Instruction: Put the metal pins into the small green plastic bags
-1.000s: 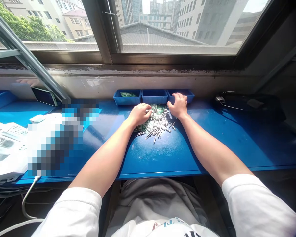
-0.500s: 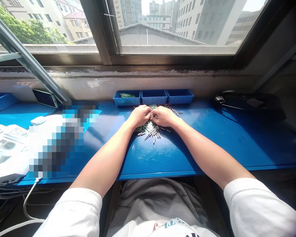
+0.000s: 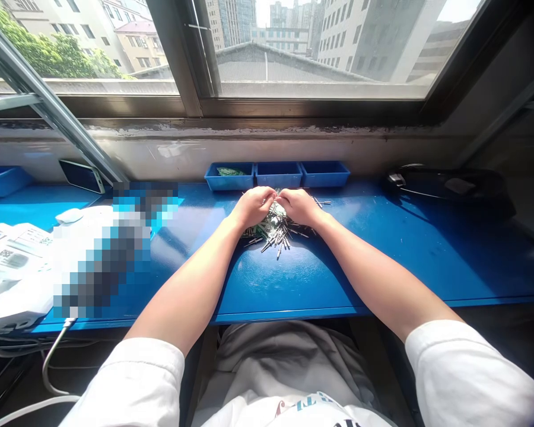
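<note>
A loose pile of thin silvery pins with thicker ends, looking like blind rivets [image 3: 276, 237], lies on the blue tabletop [image 3: 289, 290]. Over its left side is my left hand [image 3: 253, 204], fingers curled inward. My right hand [image 3: 299, 206] arches over the right side, also curled. The two hands meet at thumbs and fingertips above the far part of the pile. What lies between the fingers is hidden by the hands. Bits of green show among the pins, near my left hand.
Three blue bins stand behind the hands; the left bin [image 3: 229, 176] holds a green packet. A phone [image 3: 82, 177] leans at the back left. White devices [image 3: 22, 255] with a cable [image 3: 53, 350] lie left, beside a pixelated patch. A black case [image 3: 454, 187] sits right.
Both hands have drawn slightly closer together and shifted a little away from me, fingers turned further under. More pins show at the pile's right.
</note>
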Demonstrator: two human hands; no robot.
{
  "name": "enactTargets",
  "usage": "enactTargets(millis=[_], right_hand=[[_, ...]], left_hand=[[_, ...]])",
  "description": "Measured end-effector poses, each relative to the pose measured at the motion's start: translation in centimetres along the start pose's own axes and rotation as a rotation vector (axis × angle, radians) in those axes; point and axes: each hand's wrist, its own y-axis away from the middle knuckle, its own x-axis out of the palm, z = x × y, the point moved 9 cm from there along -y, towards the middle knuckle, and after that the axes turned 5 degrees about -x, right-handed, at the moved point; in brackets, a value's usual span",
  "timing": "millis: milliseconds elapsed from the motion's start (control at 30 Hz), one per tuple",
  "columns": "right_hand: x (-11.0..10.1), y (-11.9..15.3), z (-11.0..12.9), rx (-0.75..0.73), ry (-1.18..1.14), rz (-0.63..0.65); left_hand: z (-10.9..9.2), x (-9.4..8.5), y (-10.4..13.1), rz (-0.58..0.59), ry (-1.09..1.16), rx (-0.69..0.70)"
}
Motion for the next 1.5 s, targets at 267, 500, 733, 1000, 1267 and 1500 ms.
enactTargets(millis=[267,500,733,1000,1267,1500], right_hand=[[-1.3,0.2,-1.9,0.083,-0.215,-0.163],[-1.8,0.3,-1.6,0.063,-0.370,-0.229],[-2.0,0.4,-2.3,0.131,-0.383,-0.233],[-2.0,0.3,-2.6,0.126,-0.558,-0.286],[-1.6,0.3,-3.6,0.191,-0.721,-0.255],[-2.7,0.8,-6.3,0.315,-0.375,-0.366]], left_hand=[[0.1,-0.2,0.0,-0.030,0.046,-0.039],[1.0,0.0,0.2,-0.021,0.194,-0.134],[0.4,-0.2,0.2,-0.017,0.078,-0.085],[0.5,-0.1,0.1,-0.008,0.008,-0.079],[0.6,-0.2,0.1,-0.004,0.009,-0.128],[1.6,-0.3,0.0,-0.033,-0.006,-0.181]])
